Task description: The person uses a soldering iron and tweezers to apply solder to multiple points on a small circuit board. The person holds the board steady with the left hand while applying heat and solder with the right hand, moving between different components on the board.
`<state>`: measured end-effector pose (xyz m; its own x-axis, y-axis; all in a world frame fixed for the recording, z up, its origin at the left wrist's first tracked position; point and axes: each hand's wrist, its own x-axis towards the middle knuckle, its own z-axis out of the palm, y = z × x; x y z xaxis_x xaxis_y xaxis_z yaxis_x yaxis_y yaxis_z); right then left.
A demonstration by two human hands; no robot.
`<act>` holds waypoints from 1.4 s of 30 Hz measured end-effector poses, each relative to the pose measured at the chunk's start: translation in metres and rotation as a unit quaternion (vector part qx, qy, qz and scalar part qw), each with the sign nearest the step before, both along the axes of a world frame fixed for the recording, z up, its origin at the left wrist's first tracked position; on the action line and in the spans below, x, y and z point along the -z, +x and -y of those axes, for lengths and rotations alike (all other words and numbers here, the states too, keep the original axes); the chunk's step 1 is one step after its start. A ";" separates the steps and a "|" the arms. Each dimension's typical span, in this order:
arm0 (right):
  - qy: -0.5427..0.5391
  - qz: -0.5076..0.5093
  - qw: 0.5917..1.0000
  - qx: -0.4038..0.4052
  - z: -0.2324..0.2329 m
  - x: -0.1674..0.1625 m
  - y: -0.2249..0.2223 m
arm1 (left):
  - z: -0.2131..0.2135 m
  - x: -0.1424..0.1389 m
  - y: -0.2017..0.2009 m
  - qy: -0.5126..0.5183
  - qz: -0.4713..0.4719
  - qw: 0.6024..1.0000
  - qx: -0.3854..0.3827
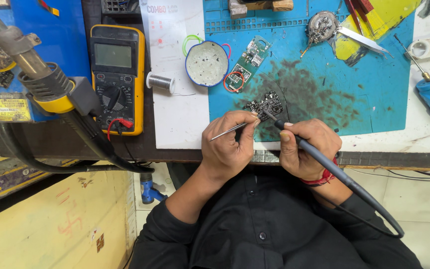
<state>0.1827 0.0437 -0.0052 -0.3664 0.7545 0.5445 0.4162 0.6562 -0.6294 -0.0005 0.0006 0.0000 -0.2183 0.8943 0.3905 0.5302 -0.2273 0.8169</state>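
Right hand (307, 149) grips a soldering iron (324, 162), tip on the small circuit board (266, 105). Left hand (227, 144) pinches tweezers (230, 130) beside it; soldering looks midway, unfinished.

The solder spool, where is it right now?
The solder spool lies on the white sheet left of centre in the head view, between the yellow multimeter and the round blue-rimmed tin.

The person wore a black button-front shirt with small dark buttons down the placket, its long sleeves pushed back above both wrists. The left hand (227, 144) was bare, with no ring or band. The right hand (307, 147) carried red thread wound several times around the wrist, and the fingernails were short and unpainted
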 end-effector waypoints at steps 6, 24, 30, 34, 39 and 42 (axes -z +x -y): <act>0.001 -0.003 1.000 -0.009 -0.001 0.000 0.000 | -0.001 0.000 0.000 -0.001 -0.001 1.000 0.000; -0.003 -0.007 1.000 -0.006 -0.001 0.000 0.000 | 0.000 0.000 -0.001 -0.001 -0.002 1.000 0.002; 0.001 -0.010 1.000 -0.014 -0.001 -0.001 0.000 | 0.000 0.000 0.000 -0.003 0.001 1.000 0.002; -0.002 -0.009 1.000 -0.013 -0.001 -0.002 0.000 | 0.000 0.000 -0.001 0.000 0.003 1.000 0.003; -0.001 -0.008 1.000 -0.011 -0.002 -0.002 0.000 | 0.000 0.000 -0.001 -0.005 0.002 1.000 0.001; -0.003 -0.011 1.000 -0.012 -0.001 -0.002 0.000 | 0.000 0.000 0.000 -0.005 0.002 1.000 0.001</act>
